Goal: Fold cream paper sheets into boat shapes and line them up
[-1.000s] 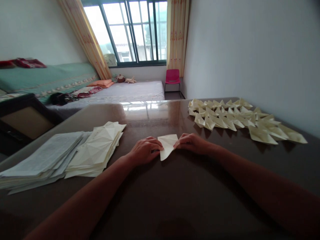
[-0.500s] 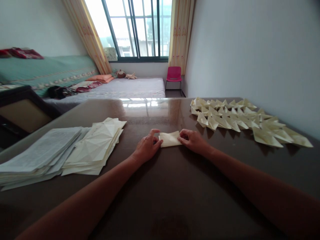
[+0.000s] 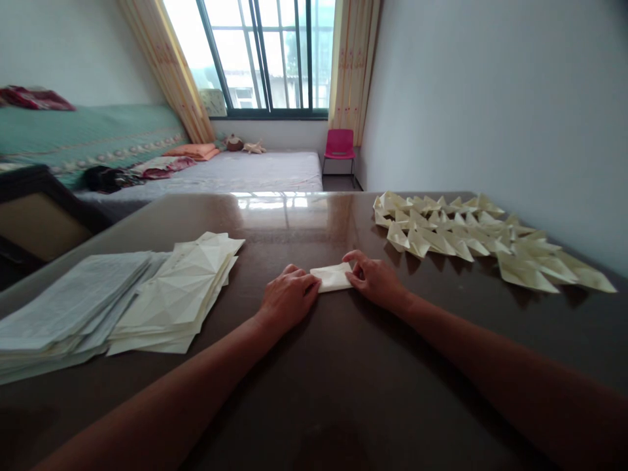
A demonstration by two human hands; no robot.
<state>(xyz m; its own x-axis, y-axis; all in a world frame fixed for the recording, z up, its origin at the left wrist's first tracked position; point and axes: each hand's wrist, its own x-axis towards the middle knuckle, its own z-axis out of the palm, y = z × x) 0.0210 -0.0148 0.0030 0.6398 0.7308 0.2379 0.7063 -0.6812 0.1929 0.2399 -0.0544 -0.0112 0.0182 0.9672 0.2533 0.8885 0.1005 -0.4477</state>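
Observation:
A small piece of folded cream paper point(image 3: 331, 277) lies at the middle of the shiny brown table, between my hands. My left hand point(image 3: 290, 289) has its fingers closed on the paper's left end, knuckles up. At the right end, my right hand point(image 3: 373, 280) holds the edge low with the thumb, its index finger raised and bent above the paper. The undersides of the fingers are hidden on both hands.
On the left lie a stack of creased cream sheets point(image 3: 181, 288) and a stack of greyish printed paper point(image 3: 73, 301). Rows of folded paper boats point(image 3: 441, 229) stand at the right. Beyond the table point(image 3: 314, 379) are a bed point(image 3: 275, 171) and a pink chair point(image 3: 339, 144).
My left fingers have come down and closed on the paper's left end. My right index finger has lifted. The paper looks flatter and slightly narrower, and the view has shifted a little.

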